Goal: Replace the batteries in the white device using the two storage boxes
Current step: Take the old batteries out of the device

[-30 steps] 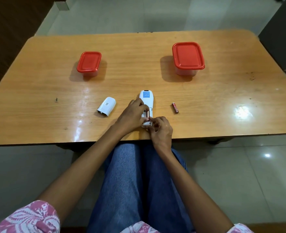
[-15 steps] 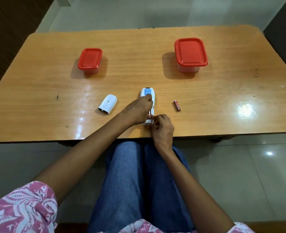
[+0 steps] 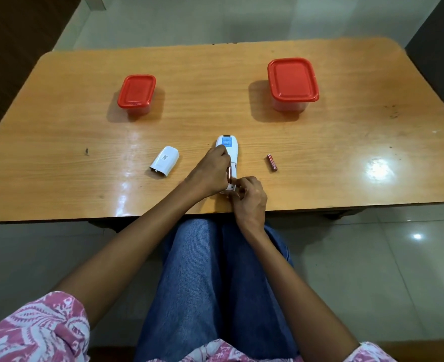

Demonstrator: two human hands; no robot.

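The white device [image 3: 232,150] lies face down near the table's front edge, its battery bay uncovered. My left hand [image 3: 210,171] grips its left side and holds it down. A copper-coloured battery [image 3: 229,175] sits in the bay, and the fingertips of my right hand [image 3: 249,197] pinch its near end. A second, red battery [image 3: 272,162] lies loose on the table to the right of the device. The white battery cover [image 3: 164,160] rests to the left. Both storage boxes stand further back with red lids on: a small one [image 3: 136,91] at left and a larger one [image 3: 292,79] at right.
The wooden table [image 3: 59,142] has rounded far corners, and its front edge runs just above my knees. A dark wall stands to the left and a dark cabinet [image 3: 440,45] to the far right. Tiled floor surrounds the table.
My left hand slid a little further up the device's side. My right fingers stay at the battery's near end. The camera tilted slightly, so everything sits a bit differently in the frame.
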